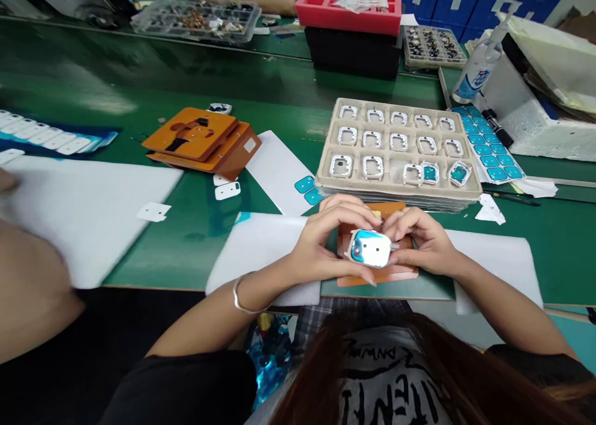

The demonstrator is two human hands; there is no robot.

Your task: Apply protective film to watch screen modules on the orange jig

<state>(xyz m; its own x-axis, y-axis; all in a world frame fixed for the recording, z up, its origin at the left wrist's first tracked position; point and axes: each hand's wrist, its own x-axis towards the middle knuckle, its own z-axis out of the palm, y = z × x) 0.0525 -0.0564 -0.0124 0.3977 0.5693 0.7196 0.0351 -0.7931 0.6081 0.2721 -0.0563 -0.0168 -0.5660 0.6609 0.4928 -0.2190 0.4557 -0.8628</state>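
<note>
My left hand grips a white smartwatch case between thumb and fingers. The face turned to me is part shiny blue film, part white, with small dark dots. My right hand closes on the case's right edge, where a small pale bit sticks out between its fingers. Under both hands lies an orange board, partly hidden. Just beyond them stands a beige tray of similar white case frames, several per row. Two pieces in its front row show teal faces.
To the left are a stack of orange boards and a white sheet with teal stickers. White foam sheets lie along the front edge. Behind stand a red bin, a pump bottle and a parts box. Another person's arm reaches in there.
</note>
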